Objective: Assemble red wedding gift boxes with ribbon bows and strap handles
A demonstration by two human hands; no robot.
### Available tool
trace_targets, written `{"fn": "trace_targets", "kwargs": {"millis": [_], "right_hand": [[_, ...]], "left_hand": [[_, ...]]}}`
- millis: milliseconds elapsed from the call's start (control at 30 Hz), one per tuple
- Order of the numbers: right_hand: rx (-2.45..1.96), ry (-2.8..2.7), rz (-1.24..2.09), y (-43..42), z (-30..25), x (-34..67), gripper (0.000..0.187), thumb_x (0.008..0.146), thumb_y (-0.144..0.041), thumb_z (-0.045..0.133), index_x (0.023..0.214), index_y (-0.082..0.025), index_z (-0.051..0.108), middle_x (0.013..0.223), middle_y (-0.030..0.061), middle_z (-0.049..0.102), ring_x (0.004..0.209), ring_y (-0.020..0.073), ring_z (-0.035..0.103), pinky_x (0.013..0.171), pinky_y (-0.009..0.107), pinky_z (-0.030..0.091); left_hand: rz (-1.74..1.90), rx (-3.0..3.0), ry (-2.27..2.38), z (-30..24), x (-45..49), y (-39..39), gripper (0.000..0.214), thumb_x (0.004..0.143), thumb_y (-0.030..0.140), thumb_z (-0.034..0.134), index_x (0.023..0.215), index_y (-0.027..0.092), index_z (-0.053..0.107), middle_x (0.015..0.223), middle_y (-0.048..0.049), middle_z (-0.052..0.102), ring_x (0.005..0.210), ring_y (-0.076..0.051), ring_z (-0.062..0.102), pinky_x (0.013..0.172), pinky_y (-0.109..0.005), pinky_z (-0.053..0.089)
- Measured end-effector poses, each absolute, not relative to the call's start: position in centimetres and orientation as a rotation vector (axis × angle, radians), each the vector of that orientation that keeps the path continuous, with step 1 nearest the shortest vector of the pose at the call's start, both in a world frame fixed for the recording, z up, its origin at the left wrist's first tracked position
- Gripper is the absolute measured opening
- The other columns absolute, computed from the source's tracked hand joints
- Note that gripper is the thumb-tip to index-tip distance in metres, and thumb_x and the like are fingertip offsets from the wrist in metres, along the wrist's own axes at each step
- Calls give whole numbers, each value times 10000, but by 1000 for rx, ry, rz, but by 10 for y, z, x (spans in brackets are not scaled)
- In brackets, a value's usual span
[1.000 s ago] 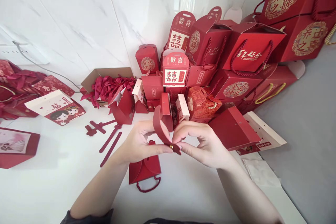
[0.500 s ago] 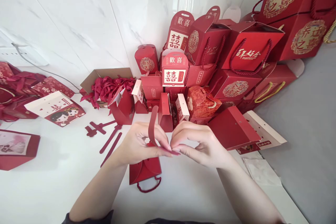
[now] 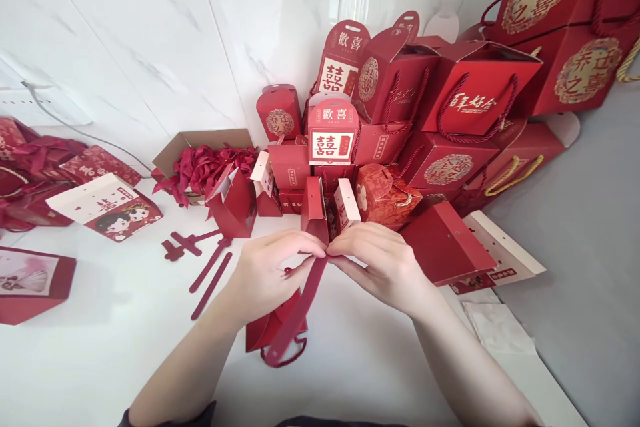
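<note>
Hands close together on red strap

Strap now down, prev. up

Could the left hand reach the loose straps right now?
Probably yes, once freed: the left hand is pinching a red strap, but nothing appears to block the loose straps beside it.

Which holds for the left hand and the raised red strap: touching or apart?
Touching: the head view shows the left hand pinching the red strap at its upper end.
</note>
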State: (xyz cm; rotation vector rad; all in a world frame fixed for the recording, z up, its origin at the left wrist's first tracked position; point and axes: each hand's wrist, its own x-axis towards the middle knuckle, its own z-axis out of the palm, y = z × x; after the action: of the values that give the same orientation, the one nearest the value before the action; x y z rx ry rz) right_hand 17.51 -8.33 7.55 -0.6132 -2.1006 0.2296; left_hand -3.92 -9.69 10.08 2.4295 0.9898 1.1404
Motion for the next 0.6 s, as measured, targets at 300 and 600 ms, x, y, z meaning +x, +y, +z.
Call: {"fn": "trace_targets", "kwargs": {"millis": [300, 600], "right_hand": [[-673, -2048, 277, -81, 88, 189, 157, 869, -70, 612, 980, -181, 605, 907, 41, 698, 841, 160, 647, 772, 319, 531], [-790, -2008, 212, -80, 99, 216, 123, 880, -107, 617, 964, -197, 612, 919, 20, 698, 818, 147, 657, 742, 294, 531]], "left_hand": [[798, 2309, 1207, 98, -59, -59, 389, 871, 126, 537, 1237, 255, 577, 1312, -43, 593, 1216, -189, 575, 1020, -327, 520], [263, 2720, 933, 105, -53, 28, 602, 712, -34, 478, 1227, 250, 608, 1584, -55, 329, 1471, -302, 270, 1155, -509, 341]]}}
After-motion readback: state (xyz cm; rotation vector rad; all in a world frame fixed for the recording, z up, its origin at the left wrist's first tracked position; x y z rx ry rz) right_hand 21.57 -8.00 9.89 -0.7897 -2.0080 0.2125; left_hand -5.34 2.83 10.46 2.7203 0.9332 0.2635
